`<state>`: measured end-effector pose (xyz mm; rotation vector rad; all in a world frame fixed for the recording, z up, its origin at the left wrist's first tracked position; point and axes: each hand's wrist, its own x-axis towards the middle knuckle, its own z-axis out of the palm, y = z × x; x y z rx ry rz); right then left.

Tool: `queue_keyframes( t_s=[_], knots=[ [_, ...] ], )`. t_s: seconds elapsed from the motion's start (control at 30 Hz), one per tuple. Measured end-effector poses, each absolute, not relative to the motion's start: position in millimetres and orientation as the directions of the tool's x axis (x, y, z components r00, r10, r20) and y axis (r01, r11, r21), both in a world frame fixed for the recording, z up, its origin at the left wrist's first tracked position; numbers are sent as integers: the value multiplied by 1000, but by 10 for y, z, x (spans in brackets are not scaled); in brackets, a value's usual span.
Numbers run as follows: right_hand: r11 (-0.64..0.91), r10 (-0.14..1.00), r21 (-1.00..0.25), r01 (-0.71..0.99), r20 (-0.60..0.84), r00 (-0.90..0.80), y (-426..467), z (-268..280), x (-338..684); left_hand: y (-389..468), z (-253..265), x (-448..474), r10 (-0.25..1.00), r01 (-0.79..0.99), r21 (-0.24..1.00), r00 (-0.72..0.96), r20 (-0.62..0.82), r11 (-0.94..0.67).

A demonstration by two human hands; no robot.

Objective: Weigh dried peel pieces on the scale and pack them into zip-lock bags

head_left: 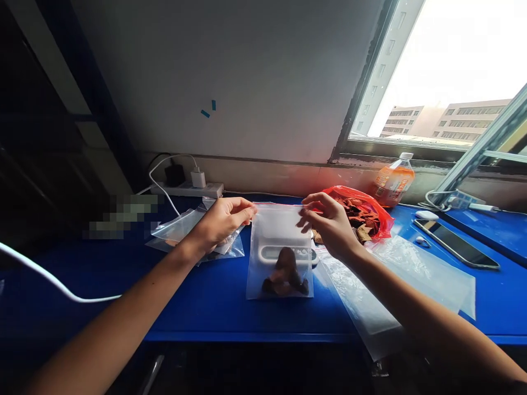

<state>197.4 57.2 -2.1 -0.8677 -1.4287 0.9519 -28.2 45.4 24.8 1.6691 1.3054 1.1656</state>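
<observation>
A translucent zip-lock bag [280,225] hangs upright in front of me, with several dark brown pieces [286,269] at its bottom. My left hand [224,219] pinches the bag's top left corner. At the top right corner, my right hand [331,225] holds the edge between thumb and fingers. A pinkish-red strip runs along the bag's top between both hands. Behind the bag, partly hidden by it, lies a small pale device with a display [315,258], perhaps a scale. Beyond my right hand stands an open red plastic bag [382,219] of brown chunks [358,211].
Clear bags [177,227] with contents lie left on the blue table [197,312]; flat bags [411,285] lie right. A phone [457,241], earbud [422,241], white case [427,215] and drink bottle [395,181] are at right. A power strip [212,190] sits by the wall.
</observation>
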Motion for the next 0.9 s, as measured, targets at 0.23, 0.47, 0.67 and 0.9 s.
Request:
queue_keyframes(
  t_s=[0.23,0.47,0.67,0.9],
  knots=[
    [443,891,-897,-16,442,-106,567,-73,1969,502,222,-276,981,313,930,76,176,-191],
    [547,836,-788,282,531,-136,576,23,1987,501,216,-295,966,342,904,87,243,-258],
    [697,676,-371,614,626,-389,363,245,1792,422,197,-234,930,485,794,197,309,-367],
    [699,710,-343,627,435,-553,433,333,1604,347,158,-161,871,522,699,262,415,-489]
  ],
)
